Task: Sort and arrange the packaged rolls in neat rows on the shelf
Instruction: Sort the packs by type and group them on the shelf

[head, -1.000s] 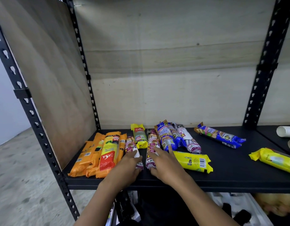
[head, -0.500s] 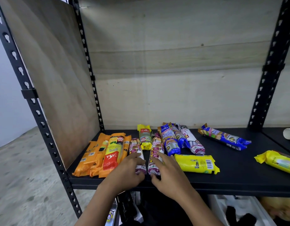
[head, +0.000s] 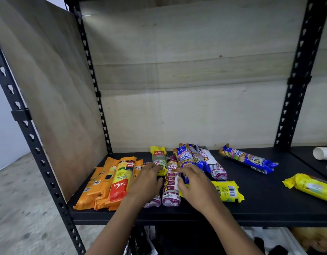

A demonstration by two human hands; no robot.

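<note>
Packaged rolls lie on the black shelf (head: 269, 205). At the left sits a group of orange rolls (head: 96, 186) with a yellow-red roll (head: 120, 181) on top. My left hand (head: 148, 181) rests flat over a purple roll (head: 153, 202), fingers reaching toward a small yellow roll (head: 157, 158). A purple draw-string roll (head: 171, 186) lies between my two hands, both thumbs against it. My right hand (head: 194, 183) lies spread over the near end of the blue rolls (head: 184, 157). A white-purple roll (head: 213, 164) lies beside them.
A yellow roll (head: 229, 190) lies crosswise right of my right hand. A blue roll (head: 249, 160) sits slanted farther back right, another yellow roll (head: 311, 188) at the right edge. Black uprights (head: 295, 89) and wooden panels enclose the shelf. White tubes (head: 322, 153) lie on the neighbouring shelf.
Both hands have slid from the near ends of the purple rolls farther back along them. The purple rolls now lie straighter, side by side.
</note>
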